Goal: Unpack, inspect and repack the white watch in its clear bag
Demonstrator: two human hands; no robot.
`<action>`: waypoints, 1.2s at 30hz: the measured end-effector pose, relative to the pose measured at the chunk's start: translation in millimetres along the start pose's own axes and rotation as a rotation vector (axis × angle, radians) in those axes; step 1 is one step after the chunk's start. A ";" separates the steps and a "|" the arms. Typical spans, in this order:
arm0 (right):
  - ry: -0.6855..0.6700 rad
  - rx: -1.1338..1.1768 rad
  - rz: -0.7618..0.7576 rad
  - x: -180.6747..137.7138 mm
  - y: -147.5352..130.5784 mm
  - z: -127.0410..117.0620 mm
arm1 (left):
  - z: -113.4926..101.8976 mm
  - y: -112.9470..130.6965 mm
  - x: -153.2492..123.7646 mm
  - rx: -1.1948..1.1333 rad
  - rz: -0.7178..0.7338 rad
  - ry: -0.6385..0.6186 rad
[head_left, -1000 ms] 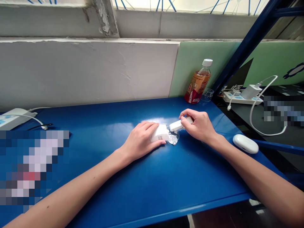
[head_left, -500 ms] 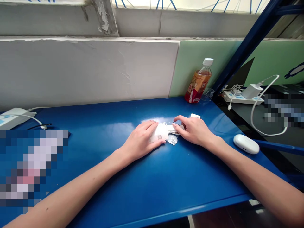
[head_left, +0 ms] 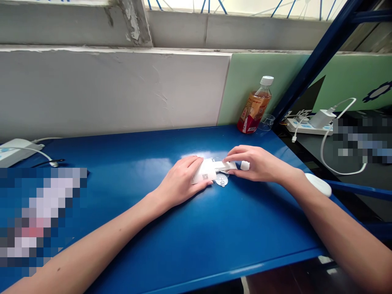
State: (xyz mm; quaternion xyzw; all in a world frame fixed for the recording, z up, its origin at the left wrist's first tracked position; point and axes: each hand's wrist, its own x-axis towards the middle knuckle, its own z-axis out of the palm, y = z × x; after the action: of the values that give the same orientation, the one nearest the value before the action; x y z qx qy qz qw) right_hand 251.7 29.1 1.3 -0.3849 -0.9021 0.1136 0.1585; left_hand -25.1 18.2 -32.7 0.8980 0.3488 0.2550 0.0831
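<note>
My left hand lies on the blue table with its fingers curled round a small white box that bears a code label. My right hand pinches a flat white piece sticking out of the box's right end. Another small white piece sits under that palm. A clear round plastic bit lies on the table just below the box.
A bottle of amber drink stands at the back right, a clear cup beside it. A white oval case lies near the right edge. A power strip with charger and cable sits on the neighbouring dark table. Another white strip is at far left.
My right hand lowered from holding a white piece above the box, reached to the box's right end and now pinches the flat piece there. The left hand has stayed on the box.
</note>
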 end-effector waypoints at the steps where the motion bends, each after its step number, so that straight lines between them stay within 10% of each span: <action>1: -0.007 0.018 0.005 0.2 1.5 0.8 | -0.2 0.0 0.2 -0.004 -0.003 -0.001; 36: 0.147 -0.006 0.043 3.6 -4.6 13.4 | -0.5 -0.9 1.8 0.001 -0.001 -0.017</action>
State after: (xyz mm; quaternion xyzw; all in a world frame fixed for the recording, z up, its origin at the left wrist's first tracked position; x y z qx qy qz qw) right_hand 241.3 27.5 -8.9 -0.4120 -0.8799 0.0856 0.2208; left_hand -24.8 20.1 -31.9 0.8999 0.3487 0.2473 0.0859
